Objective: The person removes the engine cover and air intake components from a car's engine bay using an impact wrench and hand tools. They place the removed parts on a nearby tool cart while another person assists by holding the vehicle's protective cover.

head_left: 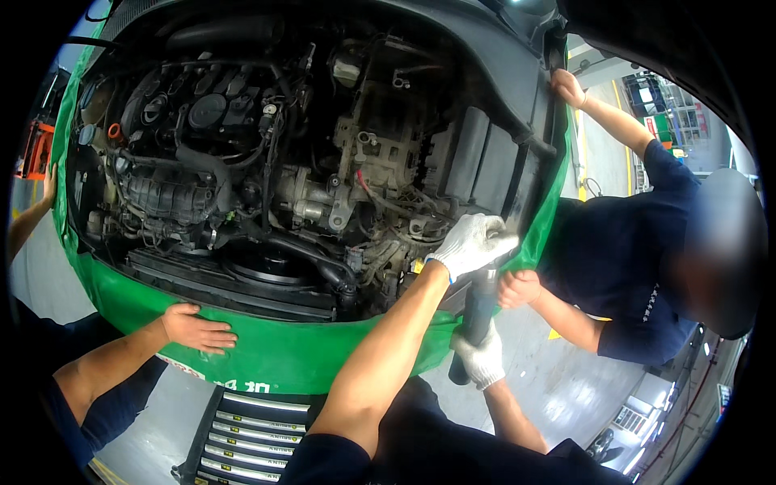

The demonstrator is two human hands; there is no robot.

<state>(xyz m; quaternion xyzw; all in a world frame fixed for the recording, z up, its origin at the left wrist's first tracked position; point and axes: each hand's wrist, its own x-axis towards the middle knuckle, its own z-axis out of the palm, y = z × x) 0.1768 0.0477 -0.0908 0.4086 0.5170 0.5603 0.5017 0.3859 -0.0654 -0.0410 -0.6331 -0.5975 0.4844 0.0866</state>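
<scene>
My left hand (475, 246), in a white knit glove, is closed with curled fingers at the upper end of a dark, thick-bodied power tool (479, 305). My right hand (481, 357), gloved the same way, is wrapped around the tool's lower part. The tool stands roughly upright in the picture, over the front right corner of an open engine bay (356, 162). What its upper end touches is hidden by my left hand. Wires and hoses (396, 234) lie just left of that hand.
A green protective cover (283, 343) drapes the car's front edge. At right, a co-worker's hand (520, 288) is beside the tool, the other (568, 87) on the car's edge. Another person's hand (200, 329) rests on the cover at left. A drawer cabinet (250, 436) stands below.
</scene>
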